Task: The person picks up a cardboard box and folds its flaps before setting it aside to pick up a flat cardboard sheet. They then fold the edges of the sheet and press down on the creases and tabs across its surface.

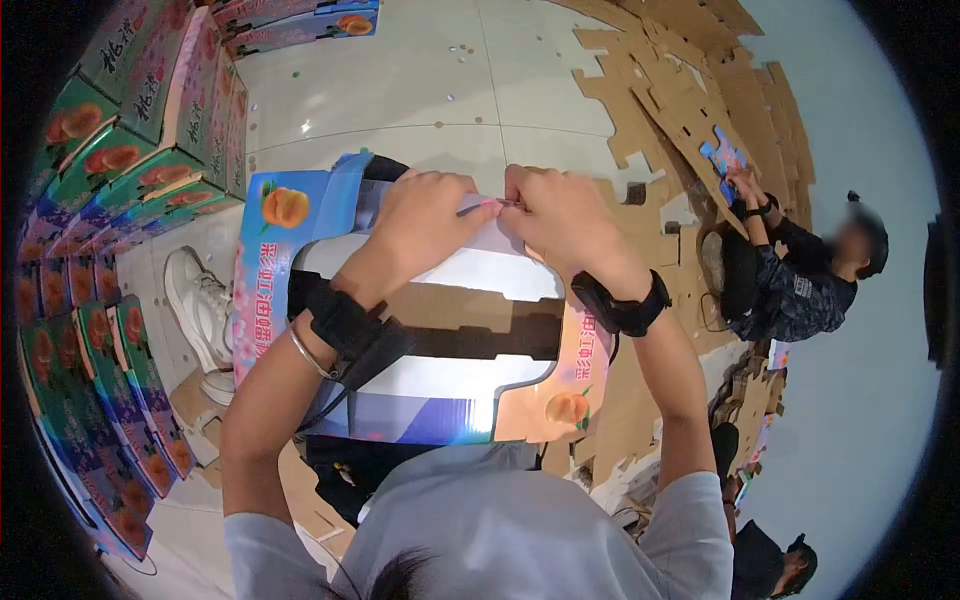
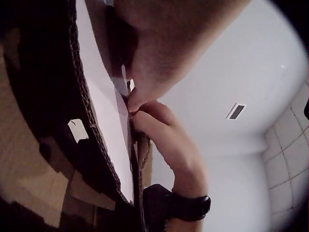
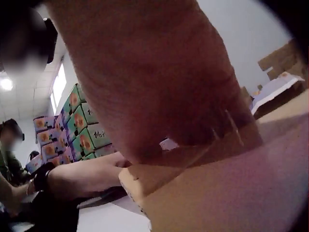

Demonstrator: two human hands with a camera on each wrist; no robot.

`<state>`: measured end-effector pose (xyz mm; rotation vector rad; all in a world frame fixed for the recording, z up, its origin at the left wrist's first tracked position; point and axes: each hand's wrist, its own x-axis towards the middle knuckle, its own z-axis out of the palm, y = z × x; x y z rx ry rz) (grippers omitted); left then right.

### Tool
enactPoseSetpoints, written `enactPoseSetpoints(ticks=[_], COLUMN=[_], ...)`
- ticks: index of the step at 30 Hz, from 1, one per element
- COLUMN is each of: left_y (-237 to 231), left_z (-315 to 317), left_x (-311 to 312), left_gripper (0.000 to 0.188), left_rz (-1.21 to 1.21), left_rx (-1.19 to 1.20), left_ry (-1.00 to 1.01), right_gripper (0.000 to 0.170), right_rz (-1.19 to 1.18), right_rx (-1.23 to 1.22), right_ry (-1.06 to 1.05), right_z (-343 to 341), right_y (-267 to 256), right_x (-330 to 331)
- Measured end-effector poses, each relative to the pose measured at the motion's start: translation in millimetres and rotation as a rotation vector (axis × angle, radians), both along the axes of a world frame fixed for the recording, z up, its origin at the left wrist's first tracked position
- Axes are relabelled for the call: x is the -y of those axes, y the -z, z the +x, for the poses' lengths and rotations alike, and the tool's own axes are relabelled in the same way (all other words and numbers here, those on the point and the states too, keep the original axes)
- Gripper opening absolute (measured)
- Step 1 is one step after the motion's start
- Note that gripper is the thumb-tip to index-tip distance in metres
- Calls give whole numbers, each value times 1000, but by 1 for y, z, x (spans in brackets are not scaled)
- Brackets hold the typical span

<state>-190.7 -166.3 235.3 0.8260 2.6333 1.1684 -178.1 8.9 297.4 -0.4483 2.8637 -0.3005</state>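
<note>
A printed cardboard box [image 1: 575, 350] with peach pictures and red lettering stands in front of the person's body. Its left side is blue, its right side orange, and brown cardboard shows through the gap in its white top. At the far edge, the left hand [image 1: 425, 215] curls its fingers over a pale cardboard flap [image 1: 497, 238], thumb pointing inward. Close beside it, the right hand [image 1: 565, 215] pinches the same flap, the two thumbs nearly meeting. The left wrist view shows both hands' fingertips together on the flap's rim. In the right wrist view, the palm hides most of the grip.
Stacked green and pink peach boxes [image 1: 120, 130] line the left. Flattened brown cardboard [image 1: 680, 110] piles up on the right, where another seated person [image 1: 800, 290] handles a blue piece. A white shoe [image 1: 192, 305] stands left of the box. Small scraps dot the tiled floor [image 1: 420, 90].
</note>
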Motion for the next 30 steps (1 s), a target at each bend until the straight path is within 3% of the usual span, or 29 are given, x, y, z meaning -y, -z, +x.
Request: enactPoseSetpoints(ticks=[4, 13, 20, 26, 30], left_y=[-5, -7, -3, -2, -4], left_z=[0, -1, -2, -2, -2], left_x=[2, 10, 9, 9, 8], left_gripper=[33, 28, 27, 28, 29], left_rz=[-25, 103, 99, 88, 94], left_rx=[48, 33, 31, 24, 58], left_ry=[-8, -22, -23, -19, -44], right_gripper=[20, 18, 32, 30, 25], right_rz=[5, 88, -78, -12, 5], right_rx=[93, 0, 175, 317, 193], right_ry=[9, -58, 36, 25, 9], right_z=[-5, -5, -8, -20, -16], right_y=[-4, -9, 8, -7, -7], right_x=[0, 9, -6, -3, 1])
